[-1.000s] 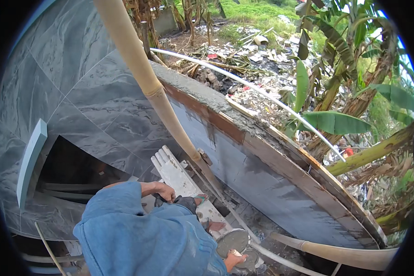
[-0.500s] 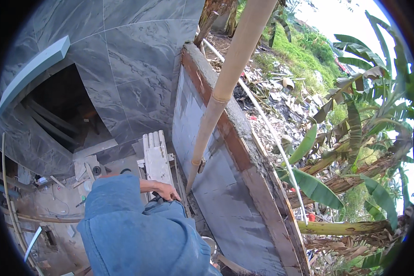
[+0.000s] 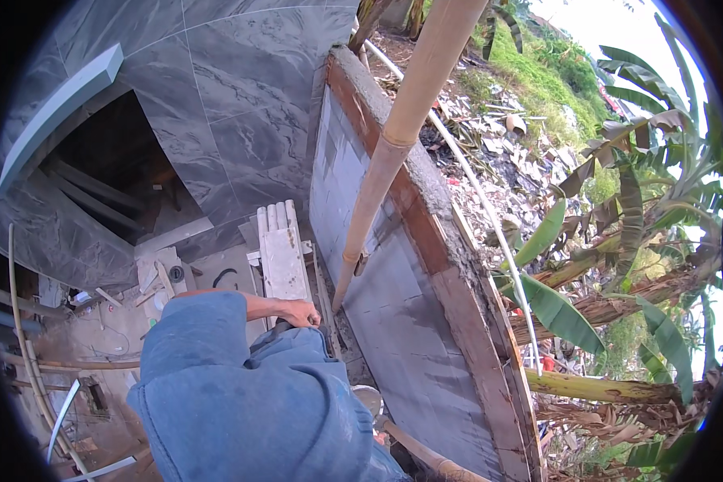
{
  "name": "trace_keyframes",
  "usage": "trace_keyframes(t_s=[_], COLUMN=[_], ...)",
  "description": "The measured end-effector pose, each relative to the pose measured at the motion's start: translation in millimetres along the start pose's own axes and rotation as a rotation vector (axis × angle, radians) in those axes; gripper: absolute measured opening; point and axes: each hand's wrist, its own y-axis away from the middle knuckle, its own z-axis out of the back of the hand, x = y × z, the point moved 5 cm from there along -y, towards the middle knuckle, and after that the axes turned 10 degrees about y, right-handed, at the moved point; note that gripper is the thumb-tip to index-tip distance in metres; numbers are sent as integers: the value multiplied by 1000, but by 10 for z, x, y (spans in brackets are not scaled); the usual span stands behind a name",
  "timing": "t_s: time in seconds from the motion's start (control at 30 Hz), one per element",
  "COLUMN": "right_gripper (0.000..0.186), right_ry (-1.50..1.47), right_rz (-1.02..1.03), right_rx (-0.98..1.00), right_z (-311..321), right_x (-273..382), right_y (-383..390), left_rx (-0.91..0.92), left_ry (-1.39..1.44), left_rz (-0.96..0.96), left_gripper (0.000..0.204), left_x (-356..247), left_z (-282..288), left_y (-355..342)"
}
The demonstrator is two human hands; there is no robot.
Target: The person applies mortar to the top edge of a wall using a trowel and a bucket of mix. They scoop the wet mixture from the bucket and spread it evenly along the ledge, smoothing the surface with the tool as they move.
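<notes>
My left hand (image 3: pixel 300 313) reaches across the front of my body from the left, its fingers curled in at the bunched edge of my blue shirt (image 3: pixel 241 386). A bit of dark material shows under the wrist. What the fingers hold is hidden. Just beyond the hand stands a pale, dusty plank bench (image 3: pixel 285 265) with several round poles at its far end. By the shirt's right edge, a small patch of skin (image 3: pixel 380 439) may be my right hand. Its fingers cannot be seen.
A bamboo pole (image 3: pixel 369 201) slants up in front of a low block wall (image 3: pixel 410 329) on the right. A round whitish container (image 3: pixel 368 398) stands at the wall's foot. Grey marbled tiles (image 3: pixel 257 120) surround a dark opening. Rubble and banana plants (image 3: pixel 570 321) lie beyond the wall.
The view has shifted slightly, so the bench and pole sit a little farther right and higher. My left hand stays at the shirt. More of the whitish container shows.
</notes>
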Motion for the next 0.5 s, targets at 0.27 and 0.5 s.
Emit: trace_keyframes(t_s=[0.27, 0.5], right_gripper=[63, 61], right_ry=[22, -4], right_rz=[-42, -49], right_rx=[-9, -33], right_z=[61, 116], right_x=[-42, 0], right_y=[65, 87], left_rx=[-2, -313], left_ry=[278, 131], left_rz=[112, 239], left_gripper=[48, 52], left_x=[329, 333], left_z=[-24, -40], left_y=[-12, -85])
